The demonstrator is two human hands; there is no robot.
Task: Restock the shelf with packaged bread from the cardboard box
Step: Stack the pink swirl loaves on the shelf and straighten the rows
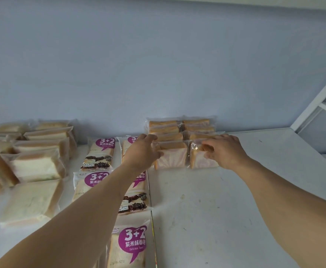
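Two rows of clear-wrapped bread packs with pink-swirled faces stand on the white shelf [226, 200] against the back wall. My left hand [142, 151] grips the left side of the front left pack [171, 154]. My right hand [226, 149] holds the top of the front right pack [198, 159], fingers curled over its wrapper. Both packs stand upright on the shelf, side by side. The cardboard box is out of view.
Purple-labelled "3+2" bread packs [98, 153] lie in two columns left of centre, one [129, 246] near the front edge. Plain white toast packs [36, 165] fill the far left. A white shelf frame [316, 105] rises at the right. The blue-grey wall is behind.
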